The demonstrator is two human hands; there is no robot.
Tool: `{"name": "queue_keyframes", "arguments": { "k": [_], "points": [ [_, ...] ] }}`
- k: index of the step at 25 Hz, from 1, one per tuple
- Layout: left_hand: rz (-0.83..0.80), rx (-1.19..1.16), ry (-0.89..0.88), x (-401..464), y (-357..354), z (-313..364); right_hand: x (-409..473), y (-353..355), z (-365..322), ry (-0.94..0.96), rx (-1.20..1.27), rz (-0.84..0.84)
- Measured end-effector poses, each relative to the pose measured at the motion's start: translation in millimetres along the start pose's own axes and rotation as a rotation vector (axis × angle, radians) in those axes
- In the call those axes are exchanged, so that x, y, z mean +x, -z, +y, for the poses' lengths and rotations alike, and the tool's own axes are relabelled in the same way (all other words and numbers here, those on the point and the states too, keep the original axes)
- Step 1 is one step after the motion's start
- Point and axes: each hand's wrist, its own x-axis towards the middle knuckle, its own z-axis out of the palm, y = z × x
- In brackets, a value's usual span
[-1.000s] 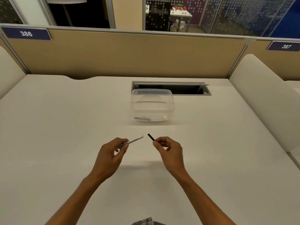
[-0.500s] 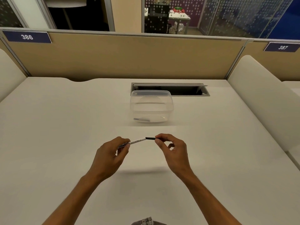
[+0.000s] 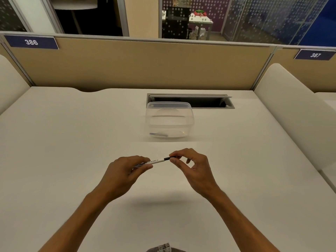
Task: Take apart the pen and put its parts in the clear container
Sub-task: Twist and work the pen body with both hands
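Note:
A thin white whiteboard pen [image 3: 153,162] is held level above the desk, between both hands. My left hand [image 3: 125,171] grips its left part, hiding that end. My right hand [image 3: 189,167] pinches a short black piece [image 3: 168,158] that sits against the pen's right end. The clear container [image 3: 170,119] stands open on the desk beyond the hands. A small dark pen part [image 3: 161,134] lies on its bottom.
A cable slot [image 3: 209,101] with an open metal flap is set in the white desk [image 3: 72,142] just behind the container. Beige partition panels close the far side, and white dividers rise at left and right.
One second ago the black piece was apart from the white pen barrel. My right hand has brought it leftward against the barrel's end. Both hands have risen slightly.

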Motion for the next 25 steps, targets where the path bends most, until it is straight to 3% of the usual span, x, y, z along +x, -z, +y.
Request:
{"name": "queue_keyframes", "arguments": {
  "k": [13,25],
  "points": [
    [-0.011,0.131,-0.142,0.5,12.5,12.0,1.0,-6.5,-4.1,0.06,-0.205,-0.075],
    [-0.066,-0.095,-0.099,6.5,26.0,15.0,2.8,3.1,-24.7,0.308,-0.393,-0.11]
  ]
}}
